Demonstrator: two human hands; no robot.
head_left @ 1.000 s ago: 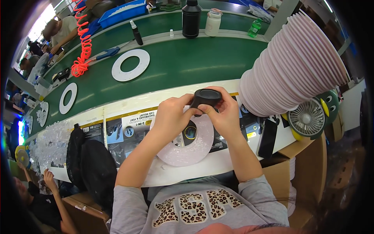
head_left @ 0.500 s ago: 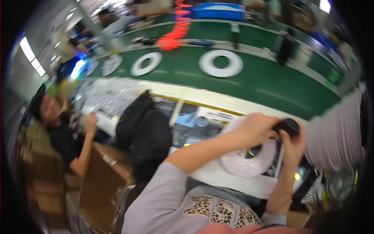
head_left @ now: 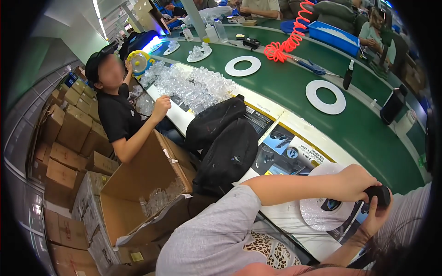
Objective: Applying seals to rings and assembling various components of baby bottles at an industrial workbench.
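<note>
Both hands meet at the lower right around a small black rounded piece (head_left: 378, 196), whose exact kind I cannot make out. My left hand (head_left: 355, 182) reaches across from the left, its fingers closed at the piece's near side. Around the other side, my right hand (head_left: 378, 212) grips the same piece between fingers and thumb. Below my left forearm lies a white ring-shaped disc (head_left: 317, 220) on the worktop, partly covered by the arm. Dark and blue printed card shows through its centre hole.
White ring discs (head_left: 341, 106) lie on the green belt (head_left: 285, 87), beside a red coiled hose (head_left: 294, 41). A black bag (head_left: 225, 142) and clear plastic parts (head_left: 193, 85) cover the worktop leftward. An open carton (head_left: 138, 184) stands near a co-worker (head_left: 115, 106). Stacked discs (head_left: 410, 207) are far right.
My view has swung left, so the belt, bag and co-worker appear farther right and sharper. Both hands keep hold of the black piece.
</note>
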